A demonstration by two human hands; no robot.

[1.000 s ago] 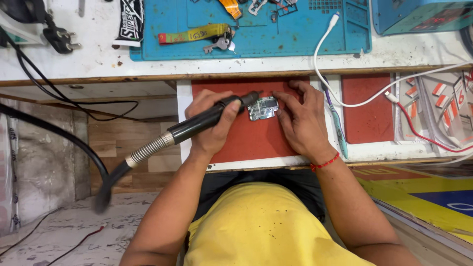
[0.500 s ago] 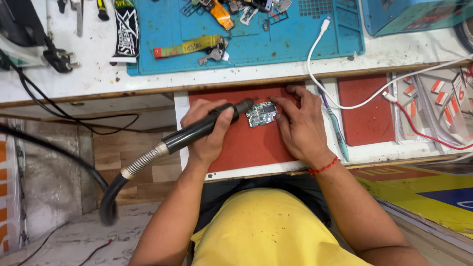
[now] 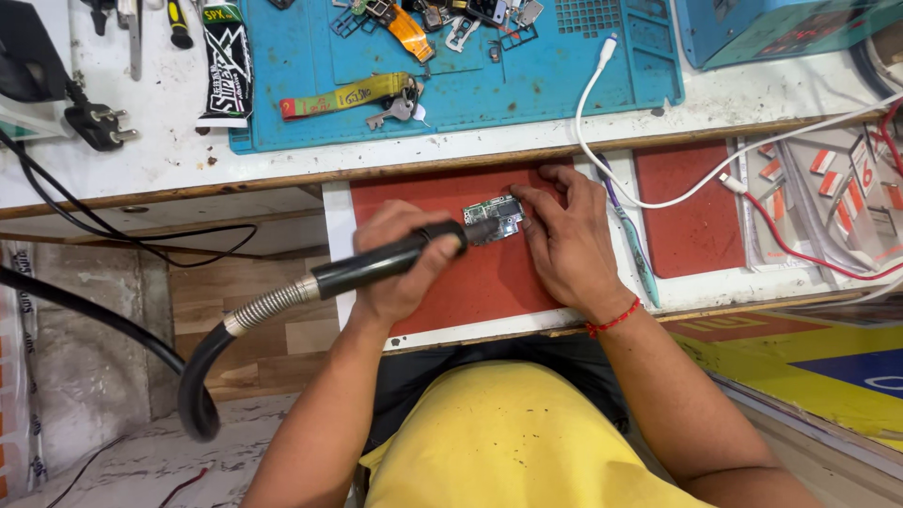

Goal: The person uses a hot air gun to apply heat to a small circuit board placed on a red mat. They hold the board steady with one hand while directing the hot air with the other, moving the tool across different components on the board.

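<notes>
1. Left hand [image 3: 400, 263] is wrapped around a black hot-air wand [image 3: 395, 259], fingers curled tight on the handle, with the nozzle end pointing right at a small circuit board [image 3: 494, 218].
2. Right hand [image 3: 564, 240] rests flat on the red mat [image 3: 470, 282]; its fingers are close together and their tips press on the right edge of the circuit board, pinning it in place.
3. That board lies near the top of the red mat, between the two hands, with the wand's tip just beside or touching its left edge; which of the two cannot be told.
4. From the back of the wand a ribbed metal sleeve [image 3: 273, 306] leads into a thick black hose [image 3: 193, 386] that loops down to the left, off the work surface.
5. A red thread bracelet [image 3: 613, 318] sits on the right wrist.
6. Just to the right of the right hand lies a slim teal-handled tool [image 3: 635, 245], on the white strip between two red mats.
7. A white cable [image 3: 602, 103] runs from the blue mat [image 3: 564, 85] above, down past the hand and away to the right.
8. On the blue mat lie a bunch of keys [image 3: 395, 111] on a yellow-green strap and some small phone parts [image 3: 451, 19].
9. A black plug [image 3: 94, 124] lies on the white bench at far left.
</notes>
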